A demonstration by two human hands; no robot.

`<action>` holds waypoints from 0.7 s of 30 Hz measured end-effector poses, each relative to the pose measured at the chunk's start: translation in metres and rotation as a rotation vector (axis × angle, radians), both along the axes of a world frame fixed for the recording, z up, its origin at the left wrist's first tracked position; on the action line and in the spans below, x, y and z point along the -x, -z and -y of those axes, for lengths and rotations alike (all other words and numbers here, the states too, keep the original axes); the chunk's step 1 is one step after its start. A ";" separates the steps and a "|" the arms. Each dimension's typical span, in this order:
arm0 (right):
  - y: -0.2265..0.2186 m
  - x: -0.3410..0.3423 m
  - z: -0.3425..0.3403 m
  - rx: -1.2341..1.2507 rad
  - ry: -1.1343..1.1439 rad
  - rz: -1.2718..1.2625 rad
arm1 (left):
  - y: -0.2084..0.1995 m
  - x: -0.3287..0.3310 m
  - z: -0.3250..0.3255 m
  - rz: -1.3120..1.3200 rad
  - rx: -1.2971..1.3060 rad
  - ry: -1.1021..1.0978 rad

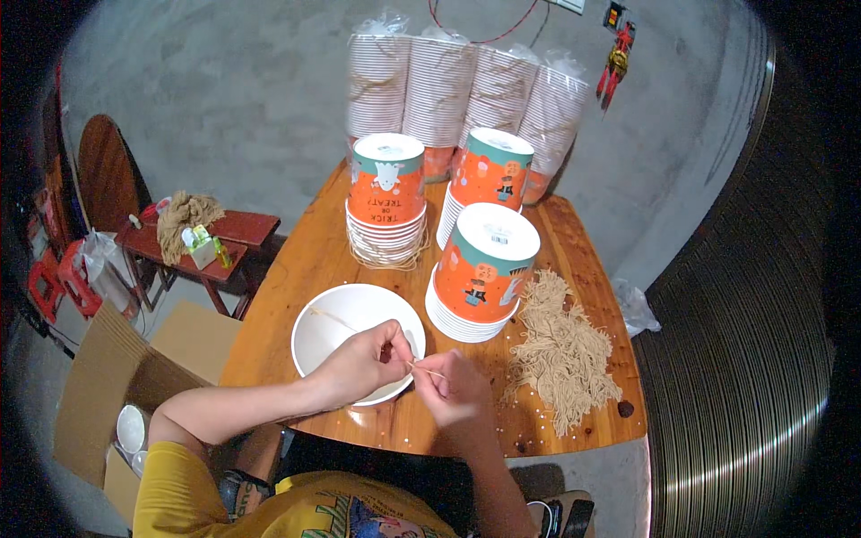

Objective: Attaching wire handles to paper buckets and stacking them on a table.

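My left hand (363, 363) and my right hand (456, 390) meet over the near right rim of a white paper bucket (309, 350), which faces me with its open mouth. Both pinch a thin tan string (423, 369) between thumb and fingers. A pale length of string (330, 316) shows inside the bucket, beyond my left hand; whether it is the same piece I cannot tell. A loose heap of tan strings (565, 354) lies to the right of my right hand. Just beyond my hands stands an upside-down stack of orange and green printed paper buckets (484, 273).
Two more upside-down stacks, a left one (386, 184) ringed by strings (386, 255) and a right one (491, 170), stand behind. Tall plastic-wrapped bucket stacks (439, 85) line the wall. A cardboard box (94, 386) with white buckets (132, 429) sits left of the wooden table (269, 359).
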State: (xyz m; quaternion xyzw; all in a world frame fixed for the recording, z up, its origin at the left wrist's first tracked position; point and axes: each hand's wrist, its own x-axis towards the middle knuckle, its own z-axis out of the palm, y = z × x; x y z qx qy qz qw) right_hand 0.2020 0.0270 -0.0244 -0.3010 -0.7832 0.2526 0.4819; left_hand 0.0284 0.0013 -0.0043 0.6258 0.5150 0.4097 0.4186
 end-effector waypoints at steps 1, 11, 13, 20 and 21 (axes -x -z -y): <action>-0.003 0.000 0.002 0.001 0.000 -0.001 | -0.002 -0.001 0.000 -0.001 0.001 0.000; 0.002 0.002 -0.001 0.117 -0.011 -0.090 | -0.009 -0.003 -0.001 0.201 0.088 0.035; 0.006 0.001 -0.002 0.086 -0.008 -0.113 | -0.008 -0.003 -0.003 0.231 0.114 0.044; 0.002 -0.006 -0.001 -0.049 0.060 0.065 | -0.009 -0.003 -0.004 0.264 0.192 0.028; 0.001 -0.007 -0.001 -0.066 0.056 0.088 | -0.010 -0.004 -0.004 0.271 0.190 0.025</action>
